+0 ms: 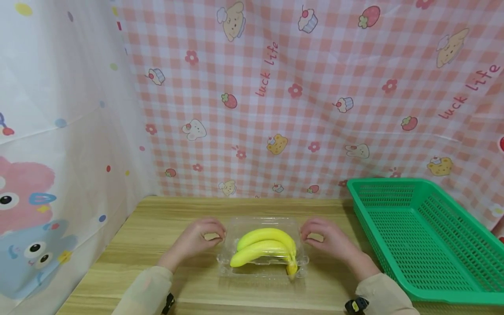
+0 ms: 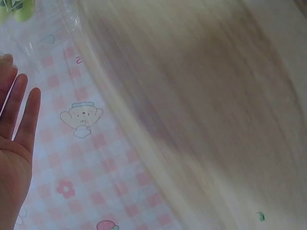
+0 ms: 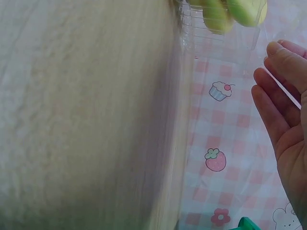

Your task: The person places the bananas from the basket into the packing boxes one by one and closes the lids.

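Two yellow bananas (image 1: 261, 249), joined at the stem, lie in a clear plastic clamshell box (image 1: 256, 274) on the wooden table. Their stem end reaches the box's front right corner. At the box's left side my left hand (image 1: 198, 238) pinches the clear edge between thumb and fingertips. My right hand (image 1: 328, 238) does the same on the right side. In the left wrist view the left hand (image 2: 17, 139) has its other fingers stretched out. The right wrist view has the right hand (image 3: 288, 105) beside the clear plastic, its lower fingers loosely bent.
A green plastic basket (image 1: 413, 245) with slotted walls stands to the right of my right hand. The wooden tabletop (image 1: 189, 288) meets a pink checked curtain (image 1: 252, 166) at the back. A white patterned curtain (image 1: 86, 131) hangs at the left.
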Tool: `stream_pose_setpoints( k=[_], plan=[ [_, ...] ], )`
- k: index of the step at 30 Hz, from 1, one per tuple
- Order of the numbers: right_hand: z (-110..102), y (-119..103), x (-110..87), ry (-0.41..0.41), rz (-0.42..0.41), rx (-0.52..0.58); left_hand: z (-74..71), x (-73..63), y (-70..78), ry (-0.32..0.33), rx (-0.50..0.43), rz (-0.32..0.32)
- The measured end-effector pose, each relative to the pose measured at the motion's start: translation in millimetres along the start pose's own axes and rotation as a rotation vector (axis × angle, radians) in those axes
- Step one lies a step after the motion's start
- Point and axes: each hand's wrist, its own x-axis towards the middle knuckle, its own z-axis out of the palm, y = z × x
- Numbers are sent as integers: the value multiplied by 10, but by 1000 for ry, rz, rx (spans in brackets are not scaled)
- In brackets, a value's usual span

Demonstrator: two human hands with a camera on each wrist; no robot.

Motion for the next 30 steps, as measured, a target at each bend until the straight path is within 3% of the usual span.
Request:
stream_pose_setpoints(
  k=[13, 30],
  plan=[
    [-2, -12, -7, -45, -59, -57, -3, -6, 8, -31, 48, 47],
    [-10, -27, -2, -54, -110, -109, -7, -23, 31, -96, 93, -1]
  ],
)
